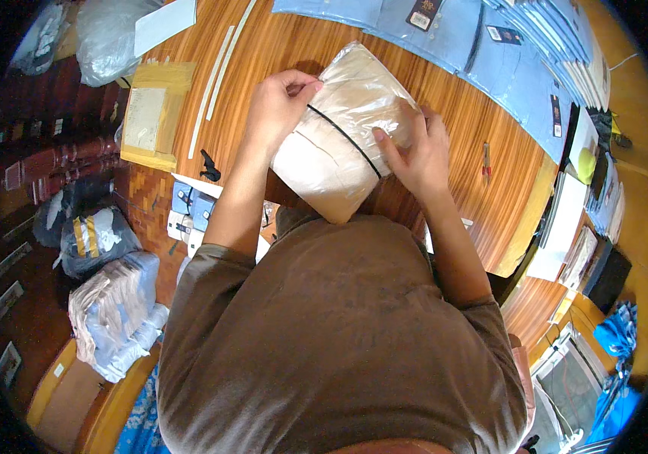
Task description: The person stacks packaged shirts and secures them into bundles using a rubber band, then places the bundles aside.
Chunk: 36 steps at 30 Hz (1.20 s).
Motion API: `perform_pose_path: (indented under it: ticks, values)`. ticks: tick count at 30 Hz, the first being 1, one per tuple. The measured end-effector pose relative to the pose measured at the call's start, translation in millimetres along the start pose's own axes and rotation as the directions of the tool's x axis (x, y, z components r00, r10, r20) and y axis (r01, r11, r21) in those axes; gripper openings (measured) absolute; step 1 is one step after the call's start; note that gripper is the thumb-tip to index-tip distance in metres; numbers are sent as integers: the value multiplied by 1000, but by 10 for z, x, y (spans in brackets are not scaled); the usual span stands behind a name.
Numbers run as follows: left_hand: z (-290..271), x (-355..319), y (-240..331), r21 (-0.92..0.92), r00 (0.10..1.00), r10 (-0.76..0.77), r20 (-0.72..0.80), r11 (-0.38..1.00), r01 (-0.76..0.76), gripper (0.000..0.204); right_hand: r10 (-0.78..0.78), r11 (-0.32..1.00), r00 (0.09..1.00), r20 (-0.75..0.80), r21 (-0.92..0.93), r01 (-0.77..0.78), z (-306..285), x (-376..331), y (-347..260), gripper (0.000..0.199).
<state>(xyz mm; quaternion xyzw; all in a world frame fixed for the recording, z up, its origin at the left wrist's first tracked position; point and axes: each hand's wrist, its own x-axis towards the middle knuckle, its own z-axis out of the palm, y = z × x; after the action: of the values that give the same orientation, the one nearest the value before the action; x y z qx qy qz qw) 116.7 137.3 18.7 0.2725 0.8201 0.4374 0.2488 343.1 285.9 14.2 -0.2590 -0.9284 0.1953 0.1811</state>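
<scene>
A cream-white package (312, 155) in clear, shiny plastic stands tilted between my hands, close to my chest at the table's near edge. A thin black band (339, 130) crosses it diagonally. My left hand (278, 102) is closed at the package's upper left edge, with thumb and fingertips pinching the plastic. At the right edge, my right hand (420, 155) grips the package with the thumb on the near face; some of its fingers are hidden or blurred behind the plastic. The lower corner of the package points toward my shirt.
Folded blue shirts (380, 13) with dark tags line the table's far side, and a shirt stack (562, 45) rises far right. A red cutter-like tool (486, 160) lies on the wooden table (460, 113). Left are white strips (212, 94), a small black object (209, 166) and a taped yellow-brown parcel (174, 83).
</scene>
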Motion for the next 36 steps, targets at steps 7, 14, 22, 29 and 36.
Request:
perform_pose_path:
  ticks: [7,14,22,29,36]
  values:
    - [61,161,-347,-433,992,-23,126,898,76,26,-31,999,999,9,16,31,4,38,20,66]
    - [57,207,-340,-398,989,68,128,917,-11,21,-58,998,998,1,36,58,10,63,53,66]
    - [95,283,-349,-526,986,4,169,846,86,19,-76,994,996,-56,72,80,132,49,148,66]
    - [64,346,-237,-555,967,-81,240,806,205,24,-69,995,995,-70,62,73,134,43,152,67]
    - [-14,412,-336,-659,932,-222,286,661,360,28,-68,996,996,-50,57,71,116,48,160,68]
